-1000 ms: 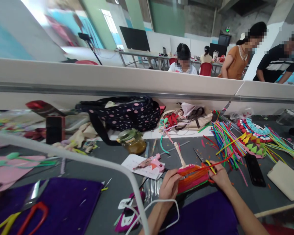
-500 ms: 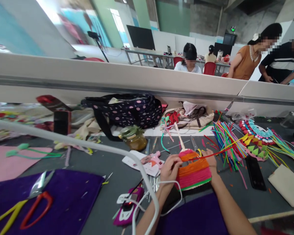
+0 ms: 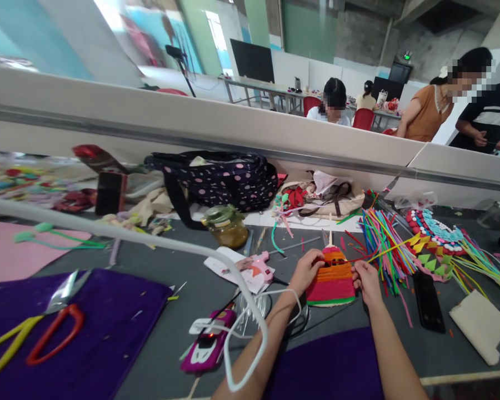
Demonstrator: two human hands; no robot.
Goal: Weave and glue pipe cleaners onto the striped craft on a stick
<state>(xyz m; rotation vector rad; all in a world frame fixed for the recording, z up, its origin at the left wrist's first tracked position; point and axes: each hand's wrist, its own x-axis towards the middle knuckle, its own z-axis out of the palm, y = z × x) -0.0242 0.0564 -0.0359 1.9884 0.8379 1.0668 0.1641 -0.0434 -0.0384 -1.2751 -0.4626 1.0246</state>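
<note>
Left hand and right hand, fingers curled closed, grip opposite edges of the striped wrapped piece. A red strand touches the right fingers.

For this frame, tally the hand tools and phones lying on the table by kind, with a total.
Scissors: 1, red and yellow handles
Glue gun: 1, pink
Phones: 3, one black by the straws, one in a magenta case, one dark propped upright
Total: 5
</note>
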